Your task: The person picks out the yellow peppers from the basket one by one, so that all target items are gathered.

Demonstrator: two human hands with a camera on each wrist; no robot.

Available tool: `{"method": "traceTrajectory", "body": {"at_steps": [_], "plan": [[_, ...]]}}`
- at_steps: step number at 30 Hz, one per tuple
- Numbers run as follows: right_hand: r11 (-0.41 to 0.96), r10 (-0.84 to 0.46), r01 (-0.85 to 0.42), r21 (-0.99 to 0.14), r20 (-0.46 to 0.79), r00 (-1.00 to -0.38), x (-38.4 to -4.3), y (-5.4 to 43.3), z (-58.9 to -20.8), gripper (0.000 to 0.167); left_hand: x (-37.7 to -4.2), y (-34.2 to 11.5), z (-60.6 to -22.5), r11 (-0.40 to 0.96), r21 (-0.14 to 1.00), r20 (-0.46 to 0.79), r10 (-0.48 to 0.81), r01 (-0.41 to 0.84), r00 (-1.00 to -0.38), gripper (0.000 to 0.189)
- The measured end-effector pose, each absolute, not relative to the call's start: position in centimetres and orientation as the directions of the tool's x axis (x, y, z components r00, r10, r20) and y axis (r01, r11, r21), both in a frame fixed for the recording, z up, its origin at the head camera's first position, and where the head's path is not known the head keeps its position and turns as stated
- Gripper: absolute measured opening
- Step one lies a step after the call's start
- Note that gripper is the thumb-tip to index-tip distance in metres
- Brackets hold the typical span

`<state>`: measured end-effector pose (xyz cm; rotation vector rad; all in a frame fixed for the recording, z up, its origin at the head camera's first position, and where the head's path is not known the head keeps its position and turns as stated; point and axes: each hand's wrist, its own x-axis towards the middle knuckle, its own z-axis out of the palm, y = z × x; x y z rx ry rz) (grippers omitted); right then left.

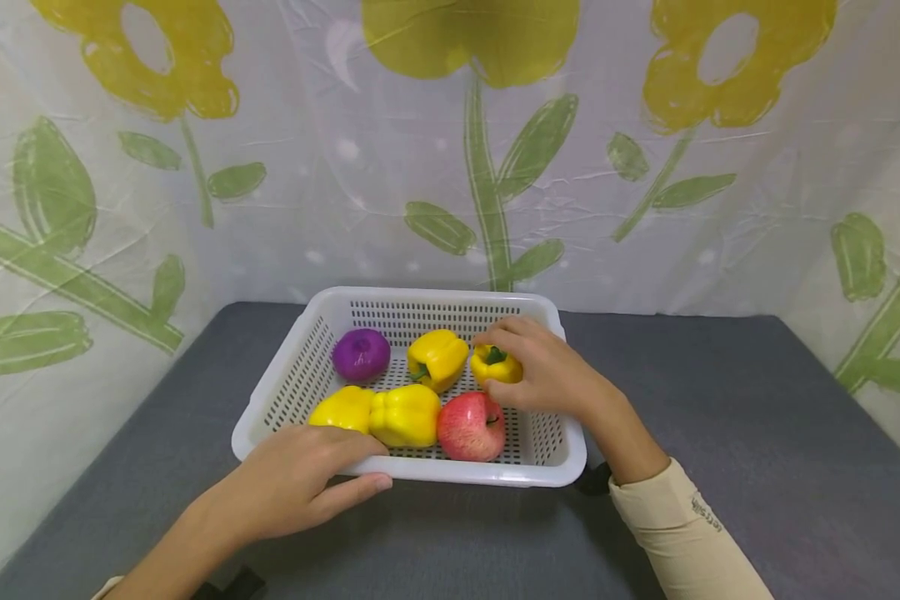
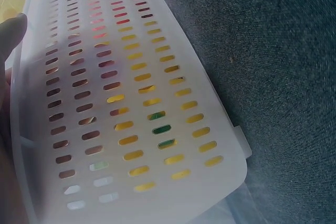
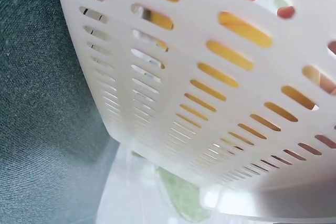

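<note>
A white slotted plastic basket (image 1: pixel 480 473) holds several yellow bell peppers, an apple and an onion. Inside its right end, my right hand (image 1: pixel 547 367) grips a small yellow bell pepper (image 1: pixel 483 368) with a green stem, fingers behind it and thumb in front. My left hand (image 1: pixel 292 479) holds the front rim, fingers over the edge and thumb outside. Close to those fingers lie two yellow bell peppers, one at the left (image 1: pixel 341 408) and one beside it (image 1: pixel 407 415). The red apple (image 1: pixel 471 427) sits in front of the gripped pepper. Slotted basket walls (image 3: pixel 178 93) hide the right hand's grip in the right wrist view.
Farther back in the basket are a shiny purple onion (image 1: pixel 361 355) and another yellow bell pepper (image 1: pixel 437 358). The basket stands on a dark grey cloth-covered table (image 1: pixel 720 433). Behind hangs a pale curtain (image 1: pixel 300 183) printed with yellow flowers.
</note>
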<state>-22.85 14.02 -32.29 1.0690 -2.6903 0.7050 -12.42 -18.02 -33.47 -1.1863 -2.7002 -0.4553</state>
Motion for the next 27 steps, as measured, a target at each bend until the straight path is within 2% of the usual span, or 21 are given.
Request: {"method": "traceTrajectory", "body": {"at_steps": [5,16,27], "plan": [[0.624,-0.605,-0.684,-0.377,0.321,-0.729,-22.84,14.1,-32.25,0.046,-12.55,-18.07,-33.59,0.616,0.195,0.299,0.703,0.763,-0.645,0.017],[0.59,-0.606,-0.675,-0.443,0.31,-0.733,-22.82,14.1,-32.13,0.045,-12.36,-18.16,-33.78,0.637,0.219,0.268,0.689,0.739,-0.674,0.02],[0.508,-0.616,-0.672,-0.538,0.318,-0.72,-23.0,14.61,-31.87,0.046,-12.47,-18.02,-33.76,0.615,0.181,0.301,0.708,0.767,-0.639,0.013]]}}
